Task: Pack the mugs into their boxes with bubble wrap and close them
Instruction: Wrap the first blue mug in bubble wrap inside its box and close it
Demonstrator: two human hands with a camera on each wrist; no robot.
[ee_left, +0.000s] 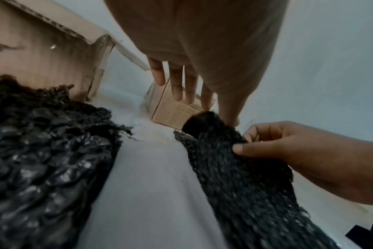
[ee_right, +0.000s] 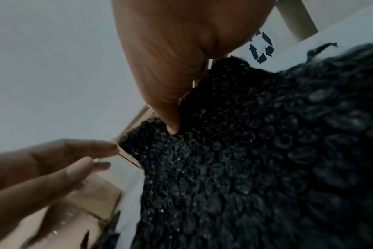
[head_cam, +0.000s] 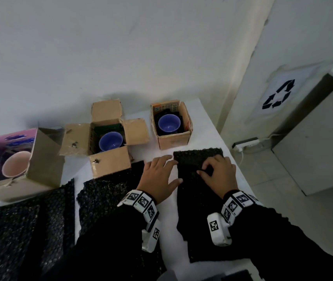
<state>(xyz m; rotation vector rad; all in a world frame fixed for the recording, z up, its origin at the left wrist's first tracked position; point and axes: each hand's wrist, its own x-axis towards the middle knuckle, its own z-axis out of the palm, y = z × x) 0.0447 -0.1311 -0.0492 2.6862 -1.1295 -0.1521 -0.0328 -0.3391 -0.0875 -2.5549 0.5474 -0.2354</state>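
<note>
Both hands met the black bubble-wrap sheet [head_cam: 198, 191] near the white counter's [head_cam: 206, 126] three-o'clock edge: right hand [head_cam: 218, 173] pinched it, left hand [head_cam: 157, 175] lay flat, fingers spread.

Both hands reach forward side by side near the surface's right edge. The left hand [head_cam: 157, 175] lies flat, fingers spread. The right hand [head_cam: 218, 173] curls, thumb and fingers pinching.

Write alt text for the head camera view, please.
A person's right hand pinches a black bubble wrap sheet on a white table while the left hand lies open beside it. Behind stand three open boxes, each holding a mug.
</note>
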